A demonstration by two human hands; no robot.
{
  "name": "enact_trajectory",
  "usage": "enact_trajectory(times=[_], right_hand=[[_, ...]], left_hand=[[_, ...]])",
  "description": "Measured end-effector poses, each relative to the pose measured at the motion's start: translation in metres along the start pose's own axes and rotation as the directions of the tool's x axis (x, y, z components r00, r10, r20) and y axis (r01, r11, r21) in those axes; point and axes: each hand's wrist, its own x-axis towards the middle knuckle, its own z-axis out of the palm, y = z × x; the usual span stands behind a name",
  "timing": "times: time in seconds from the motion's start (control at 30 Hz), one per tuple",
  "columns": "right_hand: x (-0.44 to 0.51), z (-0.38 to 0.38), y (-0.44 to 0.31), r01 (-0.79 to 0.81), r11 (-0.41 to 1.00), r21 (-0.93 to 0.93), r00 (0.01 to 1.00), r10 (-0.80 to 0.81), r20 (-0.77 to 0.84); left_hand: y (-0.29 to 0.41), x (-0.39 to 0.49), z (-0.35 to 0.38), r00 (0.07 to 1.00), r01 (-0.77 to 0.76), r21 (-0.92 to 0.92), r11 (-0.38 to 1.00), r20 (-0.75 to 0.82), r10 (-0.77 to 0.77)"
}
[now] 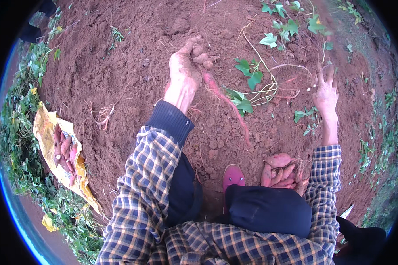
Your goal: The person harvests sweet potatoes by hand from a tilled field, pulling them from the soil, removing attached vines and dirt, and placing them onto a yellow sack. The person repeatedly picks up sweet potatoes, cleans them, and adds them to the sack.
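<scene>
My left hand (185, 66), coated in soil, is closed, and from it a long thin pinkish sweet potato root (224, 97) slants down to the right. Whether the fingers grip that root or loose soil is hard to tell. Over at the right, my right hand (325, 87) has its fingers spread above the soil, beside a pale stem (293, 65). Between the hands lies a sweet potato vine (272, 89) with green leaves (254, 79). A pile of sweet potatoes (287, 175) rests on the ground near my right knee.
A yellow-and-white woven sack (48, 132) at the left carries several sweet potatoes (65, 147). Leafy vines (20, 132) line the left edge. More leaves (290, 28) lie at the upper right. My pink shoe (233, 175) stands on the reddish soil. A dark shape is at the lower right.
</scene>
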Motion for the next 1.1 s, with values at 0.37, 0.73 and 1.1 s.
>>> enact_trajectory(times=[0.37,0.73,1.1], right_hand=[[-0.086,-0.049,-0.189,-0.197,-0.133,0.971,0.849,-0.52,0.1],[-0.096,-0.028,-0.14,-0.747,-0.512,0.423,0.664,-0.573,0.48],[-0.118,-0.041,-0.091,-0.658,-0.61,0.441,0.731,-0.377,0.569]], left_hand=[[-0.036,-0.015,0.016,0.992,0.074,0.025,0.997,-0.102,-0.072],[-0.005,-0.007,0.008,0.999,0.026,0.651,0.759,0.012,-0.045],[-0.138,-0.035,0.017,0.904,-0.389,0.836,0.386,0.428,-0.018]])
